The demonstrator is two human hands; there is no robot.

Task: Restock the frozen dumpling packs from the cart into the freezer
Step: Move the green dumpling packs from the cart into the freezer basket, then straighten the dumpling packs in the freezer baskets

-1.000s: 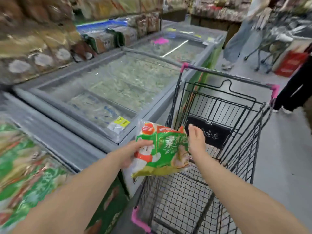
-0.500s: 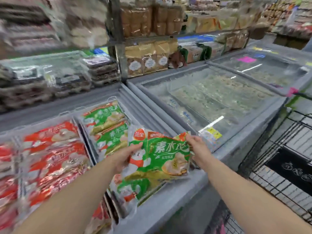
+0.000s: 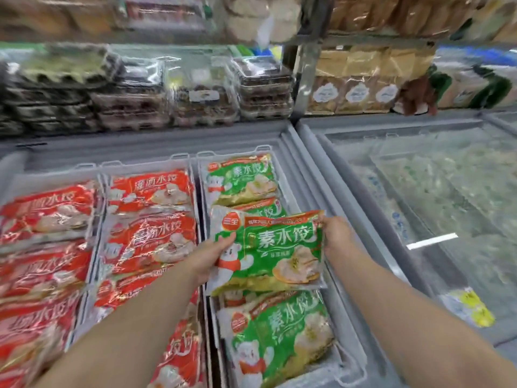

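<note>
Gripping the green dumpling pack (image 3: 277, 253) by its sides, left hand (image 3: 212, 257) and right hand (image 3: 335, 233) have brought it over the freezer's (image 3: 300, 175) matching stack (image 3: 279, 331); only lowering remains.

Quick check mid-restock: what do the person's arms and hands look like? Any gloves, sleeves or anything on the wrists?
No gloves: the left hand and right hand are bare. The left forearm and right forearm are bare too, with no sleeve edge in view. No watch, bracelet or band shows on either wrist. Some fingers are hidden, so rings cannot be ruled out.
</note>
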